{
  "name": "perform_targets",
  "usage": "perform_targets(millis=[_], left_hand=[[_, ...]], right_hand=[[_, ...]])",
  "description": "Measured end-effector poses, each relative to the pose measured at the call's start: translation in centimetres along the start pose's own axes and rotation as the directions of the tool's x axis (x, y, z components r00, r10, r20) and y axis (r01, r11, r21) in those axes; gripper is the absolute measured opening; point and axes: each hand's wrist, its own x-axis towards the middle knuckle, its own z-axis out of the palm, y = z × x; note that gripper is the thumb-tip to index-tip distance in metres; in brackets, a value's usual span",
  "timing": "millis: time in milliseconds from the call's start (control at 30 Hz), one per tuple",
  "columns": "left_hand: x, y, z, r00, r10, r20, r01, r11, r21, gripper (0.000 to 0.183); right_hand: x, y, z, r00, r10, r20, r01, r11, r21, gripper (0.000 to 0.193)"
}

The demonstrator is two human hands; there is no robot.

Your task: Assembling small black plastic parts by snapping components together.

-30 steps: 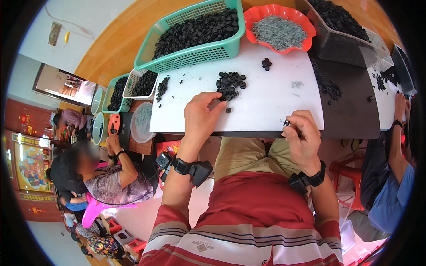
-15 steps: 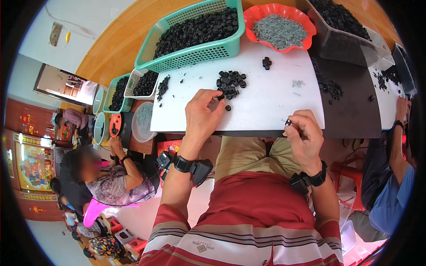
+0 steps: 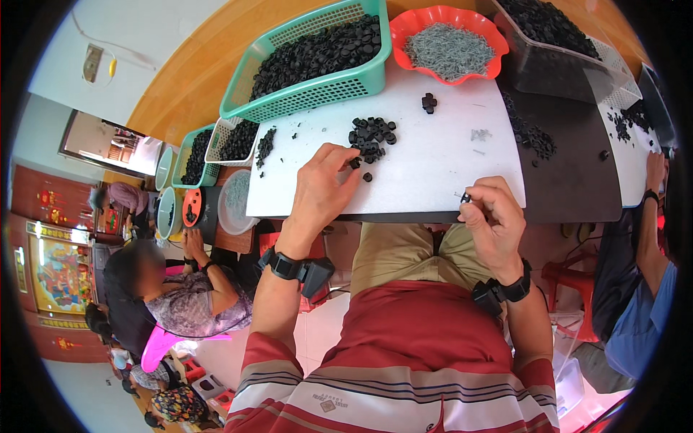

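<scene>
My left hand (image 3: 323, 184) reaches over the white foam sheet (image 3: 433, 166), thumb and fingertips closed on a small black plastic part (image 3: 354, 163) at the near edge of a loose pile of black parts (image 3: 372, 133). One single black part (image 3: 367, 177) lies just beside the fingers. Above the sheet's near right edge, my right hand (image 3: 494, 216) pinches another small black plastic part (image 3: 465, 198). A thin metal pin sticks out of it to the left.
Behind the sheet stand a green basket of black parts (image 3: 307, 94), a red scalloped bowl of metal pins (image 3: 498, 54) and a clear bin (image 3: 548, 72). A few loose pins (image 3: 480, 135) lie at right. People (image 3: 195, 289) sit at left; another person's arm (image 3: 653, 180) shows at right.
The view has shifted slightly. My left hand stays at the pile's near edge with its fingers closed, and my right hand keeps hold of its part.
</scene>
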Motion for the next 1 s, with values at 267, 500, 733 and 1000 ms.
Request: perform_targets(millis=[267, 500, 733, 1000], left_hand=[[0.05, -0.21, 0.11, 0.997, -0.073, 0.033, 0.077, 0.985, -0.151, 0.024], [-0.02, -0.31, 0.40, 0.996, -0.088, -0.002, 0.084, 0.964, -0.253, 0.023], [-0.38, -0.46, 0.23, 1.000, -0.016, -0.002, 0.016, 0.995, -0.098, 0.022], [-0.49, -0.78, 0.15, 0.990, -0.138, 0.030, 0.140, 0.940, -0.311, 0.020]], right_hand=[[-0.02, 0.02, -0.05, 1.000, 0.002, -0.014, -0.002, 1.000, 0.011, 0.019], [0.05, 0.03, -0.13, 1.000, 0.006, -0.012, -0.006, 1.000, 0.018, 0.019], [0.00, 0.13, -0.19, 1.000, -0.007, -0.002, 0.007, 1.000, 0.009, 0.019], [0.04, 0.13, -0.10, 1.000, -0.025, 0.003, 0.025, 0.999, 0.023, 0.017]])
